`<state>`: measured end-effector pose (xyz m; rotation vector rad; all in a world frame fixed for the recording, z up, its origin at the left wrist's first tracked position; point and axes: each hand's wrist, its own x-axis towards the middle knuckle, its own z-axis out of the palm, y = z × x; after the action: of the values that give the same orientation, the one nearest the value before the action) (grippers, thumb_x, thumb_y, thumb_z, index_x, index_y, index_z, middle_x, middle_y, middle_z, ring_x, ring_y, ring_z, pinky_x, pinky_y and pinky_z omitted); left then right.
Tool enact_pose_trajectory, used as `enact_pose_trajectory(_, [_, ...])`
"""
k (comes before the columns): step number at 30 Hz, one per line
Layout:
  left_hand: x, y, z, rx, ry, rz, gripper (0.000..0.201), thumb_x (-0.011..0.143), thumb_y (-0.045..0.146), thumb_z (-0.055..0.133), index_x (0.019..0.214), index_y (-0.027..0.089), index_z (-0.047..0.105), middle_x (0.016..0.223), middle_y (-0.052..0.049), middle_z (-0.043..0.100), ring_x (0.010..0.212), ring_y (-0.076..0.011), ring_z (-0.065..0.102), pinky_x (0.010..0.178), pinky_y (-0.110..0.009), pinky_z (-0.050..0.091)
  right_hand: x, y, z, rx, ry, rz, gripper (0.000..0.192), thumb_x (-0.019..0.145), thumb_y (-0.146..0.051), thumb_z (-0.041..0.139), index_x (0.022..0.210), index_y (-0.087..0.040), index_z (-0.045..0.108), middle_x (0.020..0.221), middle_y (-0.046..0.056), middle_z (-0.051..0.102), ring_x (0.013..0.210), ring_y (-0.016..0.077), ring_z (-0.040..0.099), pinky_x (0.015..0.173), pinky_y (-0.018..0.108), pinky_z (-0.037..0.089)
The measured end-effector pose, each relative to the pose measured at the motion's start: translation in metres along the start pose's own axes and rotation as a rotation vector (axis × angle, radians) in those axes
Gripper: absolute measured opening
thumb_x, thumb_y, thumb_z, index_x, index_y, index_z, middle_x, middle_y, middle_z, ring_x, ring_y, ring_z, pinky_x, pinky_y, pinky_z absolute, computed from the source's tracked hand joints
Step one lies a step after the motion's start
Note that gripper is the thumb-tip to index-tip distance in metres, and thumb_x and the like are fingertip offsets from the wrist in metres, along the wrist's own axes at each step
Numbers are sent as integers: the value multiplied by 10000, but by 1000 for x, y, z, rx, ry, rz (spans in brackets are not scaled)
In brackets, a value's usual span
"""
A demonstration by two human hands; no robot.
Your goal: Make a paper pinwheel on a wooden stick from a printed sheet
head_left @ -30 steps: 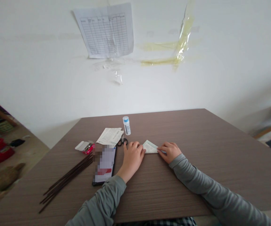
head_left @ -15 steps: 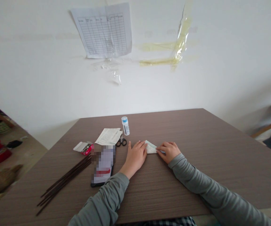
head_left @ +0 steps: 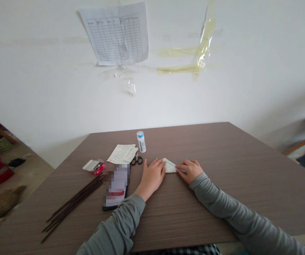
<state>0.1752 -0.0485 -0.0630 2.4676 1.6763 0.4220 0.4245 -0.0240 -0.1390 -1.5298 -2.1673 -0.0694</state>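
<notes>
A small folded piece of printed paper [head_left: 170,166] lies on the brown table between my two hands. My left hand [head_left: 154,176] rests flat at its left end, thumb spread away, fingertips touching the edge. At the paper's right corner, the fingers of my right hand [head_left: 191,171] are pinched together on it. My hands cover both ends of the paper, so only its middle shows. Close to my left hand are black-handled scissors [head_left: 136,160] and a phone [head_left: 117,187] with a blurred screen.
Beyond the scissors lie printed sheets [head_left: 122,153] and a clear bottle [head_left: 141,142] with a blue band. Left of the phone are an open red-and-white box [head_left: 95,166] and a bundle of thin dark sticks [head_left: 74,207]. A white wall [head_left: 181,102] rises behind the table [head_left: 221,148].
</notes>
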Motion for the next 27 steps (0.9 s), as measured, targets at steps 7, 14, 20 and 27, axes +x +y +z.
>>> enact_pose_trajectory(7, [-1,0,0,4,5,4,503,1260,175,650,1660,332,910,1831,-140,829,1763,-423,745,1548,-919,407,0,0,0,-1,-2,-17,310,1109,-194,785,1173,-311,1065,1108,116,950,1066,299,890,1108,463,643])
enact_pose_trajectory(14, [-2,5,-6,5,-31,6,546,1238,153,649,1691,329,896,1866,-134,803,1790,-454,711,1552,-945,377,2,-5,-8,0,-3,-21,283,1089,-216,791,1116,-319,1054,1068,98,922,1024,296,870,1060,458,644])
enact_pose_trajectory(20, [0,2,-6,30,-24,25,510,1244,184,690,1685,336,896,1822,-125,840,1751,-456,739,1549,-937,382,2,-8,-20,5,-27,-42,260,1118,-244,800,1084,-308,1049,1032,97,887,991,287,844,988,435,626])
enact_pose_trajectory(27, [5,-10,-8,12,-86,43,461,1239,338,786,1687,376,888,1838,-110,832,1768,-443,718,1536,-892,443,7,-18,-24,-12,-61,-6,134,1110,-332,882,1054,-284,994,1095,99,866,1009,283,797,896,370,563])
